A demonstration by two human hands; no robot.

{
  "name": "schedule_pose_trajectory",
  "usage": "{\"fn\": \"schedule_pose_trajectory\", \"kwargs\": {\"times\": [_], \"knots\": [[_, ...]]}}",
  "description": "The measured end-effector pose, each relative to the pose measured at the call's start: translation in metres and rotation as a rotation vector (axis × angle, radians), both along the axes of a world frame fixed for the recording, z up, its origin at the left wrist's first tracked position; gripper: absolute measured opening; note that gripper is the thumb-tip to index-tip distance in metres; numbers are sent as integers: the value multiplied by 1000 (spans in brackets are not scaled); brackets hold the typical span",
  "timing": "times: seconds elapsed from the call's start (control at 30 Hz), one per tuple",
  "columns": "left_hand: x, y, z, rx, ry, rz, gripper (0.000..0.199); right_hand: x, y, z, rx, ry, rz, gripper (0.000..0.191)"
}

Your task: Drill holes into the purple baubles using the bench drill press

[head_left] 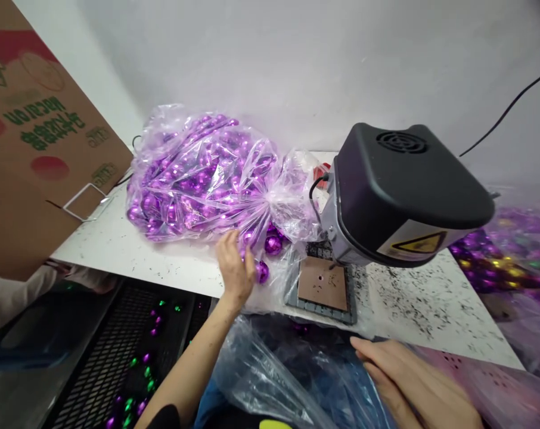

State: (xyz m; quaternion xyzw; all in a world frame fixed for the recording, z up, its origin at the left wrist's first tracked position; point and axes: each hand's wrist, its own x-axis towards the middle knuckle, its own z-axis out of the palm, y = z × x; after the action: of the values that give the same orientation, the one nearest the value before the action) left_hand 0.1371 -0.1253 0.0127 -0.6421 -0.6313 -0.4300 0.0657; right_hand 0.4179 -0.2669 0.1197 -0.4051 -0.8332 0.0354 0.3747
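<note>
My left hand [235, 268] is at the front of a clear bag [202, 173] of shiny purple balls, fingers bent, thumb apart from them. Beside the thumb lies a loose purple ball [262, 272]; another purple ball [273, 243] is just behind it. I see no ball clearly gripped, though part of the palm side is hidden. My right hand [413, 378] is stretched out flat at the table's front edge, holding nothing visible. Near it, clear plastic [270, 363] covers my lap. Between the hands, a brown square plate [322, 283] with a small hole rests on a dark base.
A black machine head [408, 185] with a warning label overhangs the plate. On the left stands a cardboard box [42, 155]; a person's sleeve [19, 298] shows below it. Purple and green balls [147, 372] lie in a dark mesh crate. More bagged balls [497, 256] are at right.
</note>
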Motion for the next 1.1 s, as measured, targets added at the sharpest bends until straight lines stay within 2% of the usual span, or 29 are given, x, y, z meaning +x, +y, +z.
{"fn": "schedule_pose_trajectory", "kwargs": {"times": [0.03, 0.1, 0.13, 0.17, 0.27, 0.37, 0.47, 0.57, 0.7, 0.8, 0.9, 1.0, 1.1], "knots": [[9, 6, 4, -61, 62, -108, 32, -2, 2, -1, 10, 1, 10, 28], [30, 26, 10, -292, 225, -318, 29, -10, 6, -1, 16, 10, 21, 27], [40, 39, 12, -392, 313, -352, 30, -13, 8, -1, 16, 19, 25, 27], [49, 53, 15, -420, 341, -351, 31, -17, 8, -2, 14, 26, 27, 26], [66, 90, 21, -382, 360, -316, 46, -23, 7, -5, 8, 31, 18, 24], [69, 114, 23, -329, 380, -293, 52, -24, 4, -13, -16, 10, -10, 24], [60, 124, 20, -324, 481, -446, 45, -25, -1, -21, -73, -14, -33, 23], [38, 119, 18, -275, 564, -622, 39, -25, -5, -25, -120, -23, -37, 23], [5, 95, 19, -251, 602, -752, 35, -17, -9, -28, -150, -38, -47, 24], [-2, 79, 18, -288, 661, -743, 35, -11, -8, -31, -172, -58, -67, 23], [4, 69, 19, -335, 694, -666, 29, -8, -6, -28, -196, -69, -80, 23], [10, 57, 30, -404, 544, -644, 27, -4, -4, -21, -192, -69, -100, 24], [7, 35, 50, -512, 91, -726, 46, 7, -4, -17, -197, -66, -146, 25]]}}
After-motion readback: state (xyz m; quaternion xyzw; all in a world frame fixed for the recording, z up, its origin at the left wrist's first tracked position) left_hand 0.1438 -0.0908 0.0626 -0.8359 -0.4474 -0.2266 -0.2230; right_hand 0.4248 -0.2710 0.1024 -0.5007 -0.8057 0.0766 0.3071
